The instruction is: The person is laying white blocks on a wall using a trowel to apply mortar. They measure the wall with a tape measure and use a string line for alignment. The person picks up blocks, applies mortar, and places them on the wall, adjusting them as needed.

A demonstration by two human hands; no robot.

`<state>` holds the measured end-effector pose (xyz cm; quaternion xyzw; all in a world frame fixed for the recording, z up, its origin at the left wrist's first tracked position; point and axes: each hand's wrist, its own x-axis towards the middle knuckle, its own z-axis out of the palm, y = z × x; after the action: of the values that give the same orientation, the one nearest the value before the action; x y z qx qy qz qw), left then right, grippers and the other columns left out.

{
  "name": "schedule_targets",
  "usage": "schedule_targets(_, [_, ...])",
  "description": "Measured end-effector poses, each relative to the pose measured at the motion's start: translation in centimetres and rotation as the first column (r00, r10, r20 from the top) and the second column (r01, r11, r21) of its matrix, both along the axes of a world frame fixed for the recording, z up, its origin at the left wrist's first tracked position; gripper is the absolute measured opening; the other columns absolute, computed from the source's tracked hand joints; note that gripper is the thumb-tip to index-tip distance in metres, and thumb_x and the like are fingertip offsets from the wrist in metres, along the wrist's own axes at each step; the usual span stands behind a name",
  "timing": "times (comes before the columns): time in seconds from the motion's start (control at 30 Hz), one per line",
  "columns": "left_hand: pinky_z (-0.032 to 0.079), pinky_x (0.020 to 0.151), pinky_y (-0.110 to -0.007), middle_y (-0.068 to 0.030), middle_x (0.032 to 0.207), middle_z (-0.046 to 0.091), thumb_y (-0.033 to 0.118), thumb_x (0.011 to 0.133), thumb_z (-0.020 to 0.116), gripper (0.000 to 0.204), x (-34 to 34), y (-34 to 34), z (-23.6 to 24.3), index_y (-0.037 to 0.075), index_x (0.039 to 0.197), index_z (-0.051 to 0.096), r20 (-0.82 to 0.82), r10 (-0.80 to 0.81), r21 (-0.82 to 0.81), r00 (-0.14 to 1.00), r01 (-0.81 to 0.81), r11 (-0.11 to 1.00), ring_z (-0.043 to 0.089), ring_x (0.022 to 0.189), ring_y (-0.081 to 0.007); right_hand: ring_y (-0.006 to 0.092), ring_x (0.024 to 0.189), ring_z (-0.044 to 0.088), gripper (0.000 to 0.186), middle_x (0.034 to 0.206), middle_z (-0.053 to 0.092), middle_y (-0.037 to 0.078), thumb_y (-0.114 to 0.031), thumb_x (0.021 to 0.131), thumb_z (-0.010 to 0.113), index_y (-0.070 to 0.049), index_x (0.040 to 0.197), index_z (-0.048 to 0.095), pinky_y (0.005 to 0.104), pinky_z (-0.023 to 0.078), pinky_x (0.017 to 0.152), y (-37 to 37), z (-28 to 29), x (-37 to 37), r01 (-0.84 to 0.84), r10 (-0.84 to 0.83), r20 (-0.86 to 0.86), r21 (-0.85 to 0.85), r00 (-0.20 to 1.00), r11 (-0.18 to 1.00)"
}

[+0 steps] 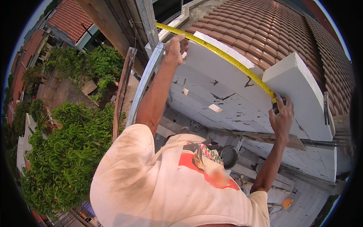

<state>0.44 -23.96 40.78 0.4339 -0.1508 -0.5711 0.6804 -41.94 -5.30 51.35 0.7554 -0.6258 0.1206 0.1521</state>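
A yellow tape measure [231,59] is drawn out along the top of a wall of pale lightweight blocks [223,72]. My right hand [283,115] grips its dark and yellow case at the right end of the blade, against the wall face. Toward the post on the left, my left hand [176,50] has its fingers curled at the blade, which runs on past them to the post. The blade's far tip is hard to make out. A taller block [297,90] stands on the wall just beyond the case.
Brown roof tiles [242,26] slope behind the wall. A wooden post [113,28] and a metal bar [145,81] stand at the left, with trees [68,151] far below. Down by the wall's foot are planks [249,172], a black bucket [228,156] and an orange object [287,203].
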Motion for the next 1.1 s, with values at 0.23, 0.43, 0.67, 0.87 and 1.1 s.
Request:
schedule_targets(0.23, [0.049,0.072,-0.034,-0.0077,0.093,0.07,0.016,0.081,0.074,0.023,0.2,-0.1,-0.4,0.002,0.099,0.069,0.057,0.023,-0.015,0.998,-0.023,1.0,0.065,0.082,-0.0196,0.0338,0.131,0.052,0.066,0.14,0.053,0.015,-0.007,0.073,0.076,-0.018,0.138,0.066,0.0489,0.044,0.111,-1.1,0.3,1.9,0.108,-0.108,-0.011,0.043,0.994,0.993])
schedule_targets(0.43, [0.049,0.07,-0.033,-0.0072,0.087,0.067,0.014,0.081,0.075,0.023,0.0,-0.3,-0.4,0.002,0.099,0.069,0.086,0.004,-0.059,0.996,0.001,0.998,0.063,0.077,-0.018,0.0343,0.132,0.051,0.067,0.139,0.053,0.016,-0.007,0.073,0.077,-0.019,0.138,0.066,0.0497,0.044,0.111,-1.2,-0.1,1.8,0.103,-0.103,-0.016,0.014,0.995,0.995])
schedule_targets(0.67, [0.05,0.067,-0.034,-0.0086,0.085,0.066,0.01,0.081,0.075,0.023,-0.7,0.3,0.9,0.0,0.099,0.066,0.105,0.018,-0.035,0.994,-0.014,0.999,0.061,0.069,-0.0178,0.0321,0.126,0.053,0.064,0.133,0.054,0.013,-0.008,0.073,0.077,-0.02,0.135,0.069,0.0491,0.044,0.104,-1.6,-0.7,2.7,0.011,-0.015,-0.036,-0.115,0.999,0.993])
schedule_targets(0.87, [0.048,0.068,-0.032,-0.0069,0.085,0.067,0.008,0.08,0.075,0.021,-1.0,0.0,1.1,0.002,0.098,0.067,0.143,0.026,-0.03,0.989,-0.022,0.999,0.061,0.071,-0.017,0.0305,0.124,0.054,0.064,0.132,0.055,0.009,-0.009,0.073,0.078,-0.023,0.135,0.069,0.05,0.043,0.104,-1.4,-1.0,2.7,0.066,-0.067,-0.007,-0.108,0.998,0.992])
schedule_targets(1.1, [0.044,0.078,-0.035,-0.0002,0.084,0.063,0.011,0.079,0.078,0.021,-0.4,-1.0,0.1,0.008,0.097,0.068,0.137,-0.021,0.009,0.99,0.02,1.0,0.059,0.079,-0.0155,0.0291,0.122,0.054,0.065,0.133,0.055,0.006,-0.01,0.072,0.079,-0.024,0.135,0.069,0.0498,0.043,0.104,-1.7,-1.0,2.7,0.106,-0.104,0.029,-0.093,0.994,0.99])
